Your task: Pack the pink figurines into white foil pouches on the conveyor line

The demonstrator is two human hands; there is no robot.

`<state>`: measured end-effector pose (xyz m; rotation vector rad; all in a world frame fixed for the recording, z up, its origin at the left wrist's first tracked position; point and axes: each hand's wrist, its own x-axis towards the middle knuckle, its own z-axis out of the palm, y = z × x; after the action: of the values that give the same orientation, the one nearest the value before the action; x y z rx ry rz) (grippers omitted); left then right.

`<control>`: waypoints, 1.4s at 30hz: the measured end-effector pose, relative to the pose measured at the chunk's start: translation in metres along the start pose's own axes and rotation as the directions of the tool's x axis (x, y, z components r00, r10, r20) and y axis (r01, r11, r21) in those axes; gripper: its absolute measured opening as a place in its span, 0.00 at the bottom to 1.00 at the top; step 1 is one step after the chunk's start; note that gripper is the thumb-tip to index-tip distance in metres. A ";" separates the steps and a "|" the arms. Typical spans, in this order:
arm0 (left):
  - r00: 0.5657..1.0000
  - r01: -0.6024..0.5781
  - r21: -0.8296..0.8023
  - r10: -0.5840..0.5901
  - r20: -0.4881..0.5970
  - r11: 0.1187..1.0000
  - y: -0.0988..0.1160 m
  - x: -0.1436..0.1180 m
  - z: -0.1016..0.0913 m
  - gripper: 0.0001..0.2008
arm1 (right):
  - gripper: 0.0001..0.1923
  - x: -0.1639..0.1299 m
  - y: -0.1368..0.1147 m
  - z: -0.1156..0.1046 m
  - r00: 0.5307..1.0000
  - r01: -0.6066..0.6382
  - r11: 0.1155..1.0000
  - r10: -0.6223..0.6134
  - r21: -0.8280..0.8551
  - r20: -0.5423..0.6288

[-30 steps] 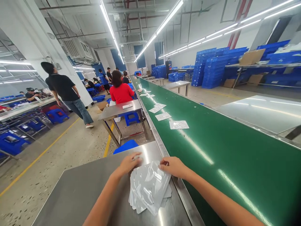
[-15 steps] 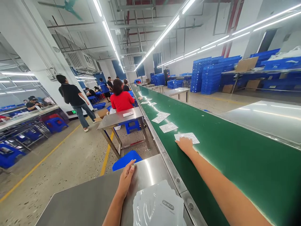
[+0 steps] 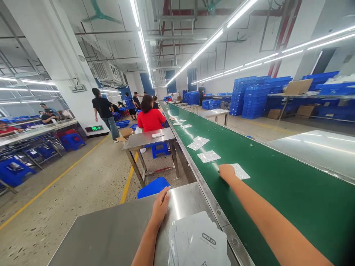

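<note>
My right hand [image 3: 227,173] is over the green conveyor belt [image 3: 277,177], its fingers curled at the left edge of a flat, shiny white plastic pouch [image 3: 241,172]. The fingertips are mostly hidden beneath the hand. My left hand [image 3: 161,207] lies on the far edge of the metal table [image 3: 116,229], fingers stretched out and holding nothing. Beside it, a stack of printed white pouches [image 3: 198,240] sits on the table by the belt's rail. Farther along the belt lie more pouches, one of them [image 3: 209,156] just beyond my right hand.
The belt's metal rail [image 3: 205,194] runs between table and belt. A blue stool [image 3: 154,186] stands past the table edge. Ahead are another metal table [image 3: 144,139] and a seated person in red [image 3: 150,120]. Blue crates [image 3: 255,99] are stacked at right.
My view has shifted slightly, so the scene sits lower and farther right. My right hand's fingers have curled at the pouch's left edge. The left hand stays on the table edge.
</note>
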<state>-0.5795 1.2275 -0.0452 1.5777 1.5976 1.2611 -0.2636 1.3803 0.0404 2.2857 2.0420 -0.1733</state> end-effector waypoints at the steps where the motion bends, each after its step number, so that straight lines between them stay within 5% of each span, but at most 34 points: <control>1: 1.000 0.001 -0.010 -0.001 -0.004 1.000 -0.001 0.000 0.000 0.21 | 0.14 -0.005 -0.001 -0.002 1.000 0.001 1.000 0.000 0.016 -0.011; 10: 1.000 0.009 -0.015 -0.009 -0.001 1.000 0.010 -0.003 -0.001 0.20 | 0.14 -0.089 -0.001 -0.032 0.967 0.216 0.914 -0.151 0.343 -0.204; 12: 1.000 0.016 -0.019 -0.016 -0.001 1.000 0.011 -0.003 -0.001 0.19 | 0.14 -0.122 -0.005 -0.028 0.951 0.308 0.768 -0.268 0.562 -0.155; 13: 1.000 0.021 -0.021 -0.021 -0.001 1.000 0.011 -0.003 -0.001 0.19 | 0.13 -0.138 -0.007 -0.022 0.933 0.319 0.628 -0.338 0.710 -0.121; 15: 0.999 0.033 -0.016 -0.033 0.003 0.999 0.011 -0.003 -0.002 0.19 | 0.13 -0.168 -0.011 -0.005 0.888 0.216 0.325 -0.458 0.921 -0.047; 17: 0.999 0.046 -0.003 -0.046 0.010 0.999 0.011 -0.004 -0.002 0.20 | 0.12 -0.188 -0.013 0.017 0.857 0.126 0.212 -0.516 0.969 0.001; 21: 0.999 0.049 0.008 -0.050 0.017 0.999 0.011 -0.004 -0.002 0.20 | 0.11 -0.199 -0.009 0.056 0.880 0.258 0.430 -0.474 0.865 -0.027; 25: 0.999 0.048 0.017 -0.049 0.016 0.999 0.012 -0.004 -0.002 0.20 | 0.13 -0.196 -0.004 0.066 0.901 0.351 0.639 -0.429 0.684 -0.062; 36: 0.999 0.039 0.078 -0.041 0.025 0.996 0.011 -0.003 -0.002 0.21 | 0.15 -0.206 -0.001 0.055 0.891 0.370 0.720 -0.454 0.587 -0.004; 40: 0.999 0.031 0.109 -0.033 0.024 0.994 0.006 -0.001 0.000 0.21 | 0.20 -0.154 -0.001 0.033 0.893 0.450 0.817 -0.400 0.360 -0.207; 42: 0.999 0.023 0.122 -0.026 0.021 0.992 0.005 -0.001 0.000 0.20 | 0.24 -0.111 -0.004 0.022 0.908 0.374 0.910 -0.320 0.180 -0.271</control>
<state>-0.5774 1.2262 -0.0413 1.6344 1.7030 1.1484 -0.2803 1.2687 0.0330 2.1206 2.6798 -0.1697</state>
